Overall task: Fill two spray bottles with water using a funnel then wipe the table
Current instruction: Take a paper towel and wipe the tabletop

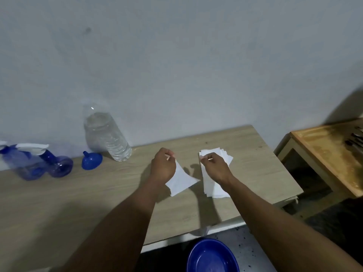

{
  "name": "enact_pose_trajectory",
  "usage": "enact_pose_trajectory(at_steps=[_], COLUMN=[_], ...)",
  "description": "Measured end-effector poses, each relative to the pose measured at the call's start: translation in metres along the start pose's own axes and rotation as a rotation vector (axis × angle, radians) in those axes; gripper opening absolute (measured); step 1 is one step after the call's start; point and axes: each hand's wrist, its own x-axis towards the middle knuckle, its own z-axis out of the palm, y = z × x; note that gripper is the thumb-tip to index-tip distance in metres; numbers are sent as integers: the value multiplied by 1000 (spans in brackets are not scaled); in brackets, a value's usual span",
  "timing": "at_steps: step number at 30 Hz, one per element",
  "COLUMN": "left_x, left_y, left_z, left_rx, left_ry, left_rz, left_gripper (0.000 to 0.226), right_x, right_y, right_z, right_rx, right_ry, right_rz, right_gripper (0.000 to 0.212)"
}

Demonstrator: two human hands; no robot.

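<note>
A blue basin (pixel 213 256) sat below the desk's (pixel 78 197) near edge. Our left hand (pixel 163 167) pinched a tissue (pixel 181 182); our right hand (pixel 214 166) pinched the tissue stack's (pixel 225 156) top sheet. The funnel (pixel 92 160), water bottle (pixel 107 136) and spray bottles (pixel 57 162) lined the far edge.

table (pixel 78 193): matt wood-grain laminate | water bottle (pixel 108 136): clear ribbed plastic | funnel (pixel 92 160): glossy blue plastic | tissues (pixel 220 158): thin white paper | bowl (pixel 212 256): shiny blue plastic
</note>
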Motion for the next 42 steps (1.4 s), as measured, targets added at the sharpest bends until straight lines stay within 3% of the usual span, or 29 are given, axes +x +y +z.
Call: enact_pose_trajectory(at_steps=[2, 4, 8, 11, 15, 18, 22, 33, 38, 42], left_x=[1, -1, -10, -11, -15, -23, -21, -11, -12, -13], left_y=[-7, -13, -23, -46, -88, -122, -170, -273, -290, -301], left_z=[-25, -53, -117, -168, -239, -290, -343, -443, -457, -457], left_rx=[-60, -117, -190, -181, -120, -52, -62, -595, -638, -545], left_ry=[-48, -108, -152, -146, -157, -272, -424, -139, -75, -5], left_rz=[23, 38, 24, -27, -134, -285, -466, -446, -448, -480], left_gripper=[10, 5, 19, 26, 46, 51, 33, 30, 25, 20], right_x=[1, -4, -22, -36, -51, -65, -81, -112, -115, -115], right_y=[-19, -36, -57, -75, -112, -135, -154, -184, -169, -171], right_z=[19, 41, 89, 126, 173, 206, 253, 387, 417, 426], right_rx=[87, 130, 176, 334, 344, 431, 436, 213, -76, -79], right_ry=[-134, -293, -519, -593, -490, -435, -423, -273, -144, -117], right_rz=[43, 138, 315, 302, 118, 69, 52, -19, -15, -32], right_gripper=[25, 36, 50, 36, 7, 19, 25, 31, 39, 35])
